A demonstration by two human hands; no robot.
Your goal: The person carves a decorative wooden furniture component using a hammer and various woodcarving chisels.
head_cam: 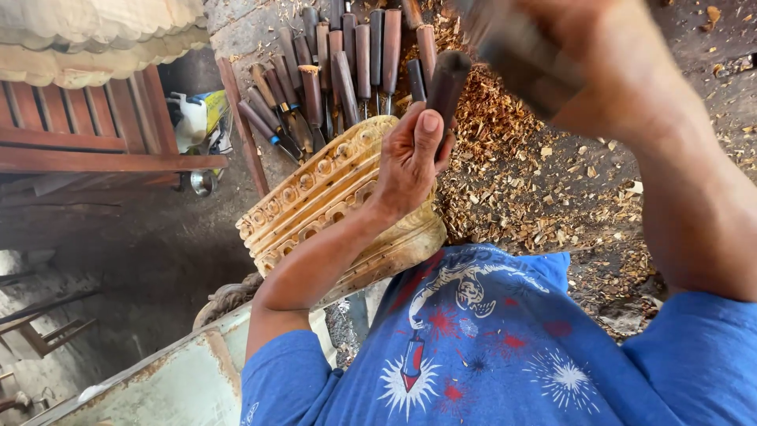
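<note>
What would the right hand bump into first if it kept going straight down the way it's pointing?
Probably the dark chisel handle held upright by the left hand over the carved wood. The right hand is blurred, so depth is unclear.

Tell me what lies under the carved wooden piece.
Under the carved wooden piece, the pale edge of a worn bench shows. The left hand and forearm cover its middle, so its resting point is hidden.

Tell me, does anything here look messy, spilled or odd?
Wood shavings lie scattered thickly over the ground beside the carved wooden piece, reaching the row of chisels. The right hand is only a blur, so what it holds cannot be made out.
</note>
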